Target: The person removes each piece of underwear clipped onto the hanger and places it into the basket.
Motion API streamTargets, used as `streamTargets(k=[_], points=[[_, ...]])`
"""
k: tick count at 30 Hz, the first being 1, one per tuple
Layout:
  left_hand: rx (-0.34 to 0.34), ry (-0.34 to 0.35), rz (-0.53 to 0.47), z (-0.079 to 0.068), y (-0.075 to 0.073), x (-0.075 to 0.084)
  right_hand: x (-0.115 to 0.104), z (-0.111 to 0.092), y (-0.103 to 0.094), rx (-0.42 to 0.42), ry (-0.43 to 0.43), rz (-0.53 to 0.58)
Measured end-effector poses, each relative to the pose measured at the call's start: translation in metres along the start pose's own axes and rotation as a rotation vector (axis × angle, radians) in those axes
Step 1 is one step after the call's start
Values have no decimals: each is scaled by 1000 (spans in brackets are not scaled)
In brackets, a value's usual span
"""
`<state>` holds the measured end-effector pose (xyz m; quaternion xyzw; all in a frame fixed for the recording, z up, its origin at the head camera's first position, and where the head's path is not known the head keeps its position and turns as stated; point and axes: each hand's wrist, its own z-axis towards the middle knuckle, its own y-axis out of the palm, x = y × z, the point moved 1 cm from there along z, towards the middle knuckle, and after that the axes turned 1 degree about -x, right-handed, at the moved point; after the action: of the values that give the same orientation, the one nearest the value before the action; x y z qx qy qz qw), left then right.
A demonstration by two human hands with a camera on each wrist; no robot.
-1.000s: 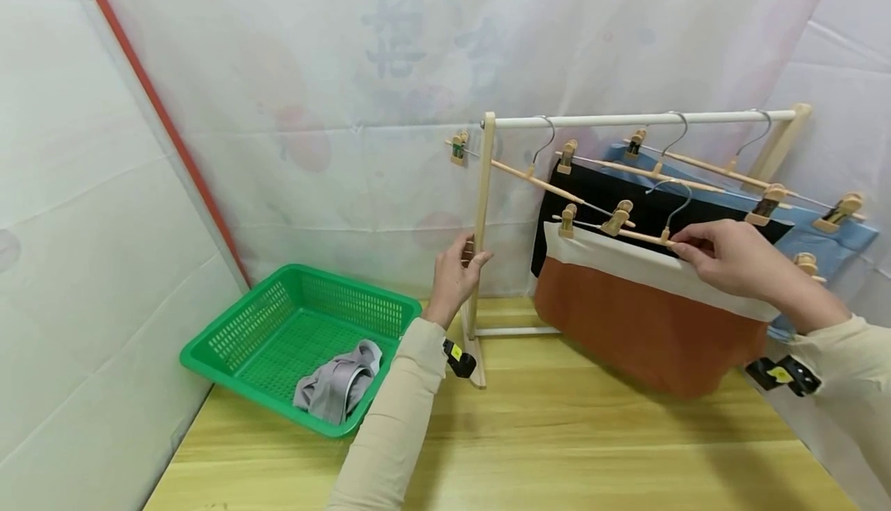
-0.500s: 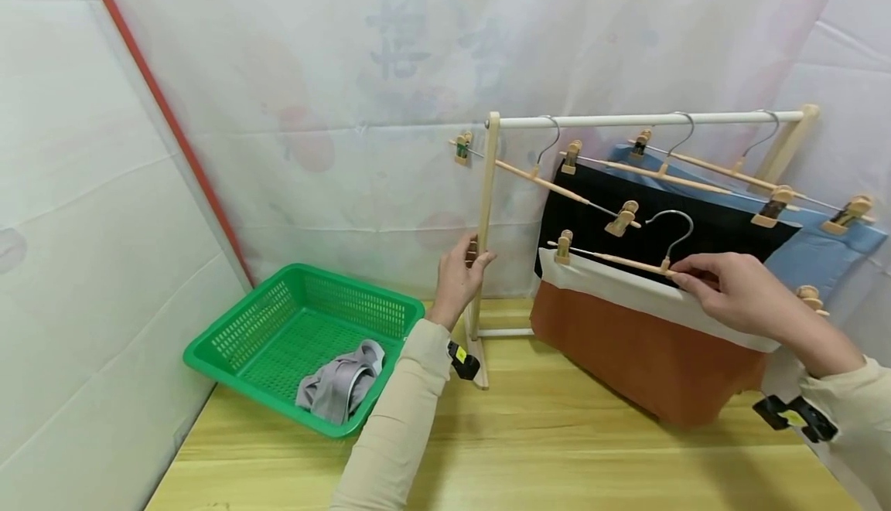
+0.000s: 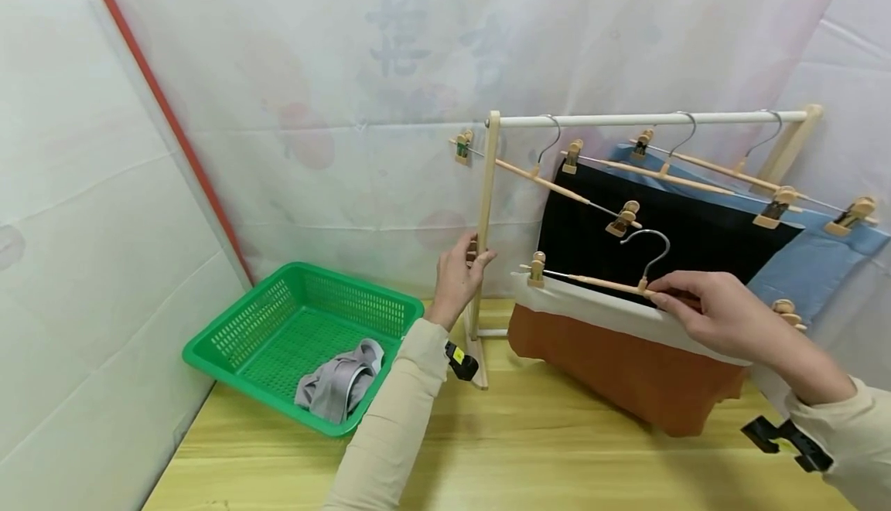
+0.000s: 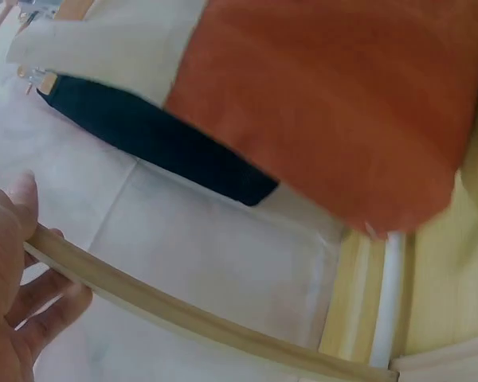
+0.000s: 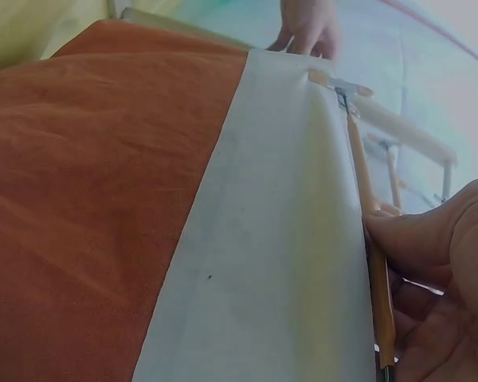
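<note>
My right hand (image 3: 724,316) pinches the wooden bar of a clip hanger (image 3: 607,286) near the foot of its metal hook. Clipped to that hanger is a rust-orange garment (image 3: 619,368) with a wide white waistband, held off the rail in front of the rack. In the right wrist view, thumb and fingers close on the hanger bar (image 5: 380,294). My left hand (image 3: 455,279) grips the left wooden post of the clothes rack (image 3: 485,202). The left wrist view shows its fingers curled about the post (image 4: 175,310).
A black garment (image 3: 647,233) and a light blue one (image 3: 800,283) hang on clip hangers from the white rail (image 3: 592,120). A bare clip hanger (image 3: 560,188) hangs at the rail's left. The green basket (image 3: 209,360) at left holds a crumpled grey garment (image 3: 341,383).
My right hand has brought the hanger and rust-orange garment down and slightly left, away from the rail. The left hand keeps its hold on the post.
</note>
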<state>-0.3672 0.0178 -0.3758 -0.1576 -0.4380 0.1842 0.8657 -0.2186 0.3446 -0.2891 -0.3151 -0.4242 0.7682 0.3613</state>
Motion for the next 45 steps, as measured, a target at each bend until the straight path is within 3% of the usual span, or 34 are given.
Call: streamTargets(k=[7,11,15,21,24,27,35,45], points=[[-89,-40,23,-1,-13,11,-15,9,6,-4,-62,13],[-45,-13,44,-7,-28,22,-23,15,8,6,-107,29],[-24,41,-32,-18,-47,38,-32,21,10,11,-138,44],[-194,177,-133,-39,-71,62,-48,34,8,-5,-170,79],[-229,197,-134,-48,-80,70,-56,41,9,-8,-201,120],[-198,175,-128,-56,-88,71,-66,47,12,-11,-225,158],[-109,21,-187,-76,-106,60,-84,55,26,-45,-243,232],[-46,10,-219,-87,-122,56,-93,63,36,-84,-246,282]])
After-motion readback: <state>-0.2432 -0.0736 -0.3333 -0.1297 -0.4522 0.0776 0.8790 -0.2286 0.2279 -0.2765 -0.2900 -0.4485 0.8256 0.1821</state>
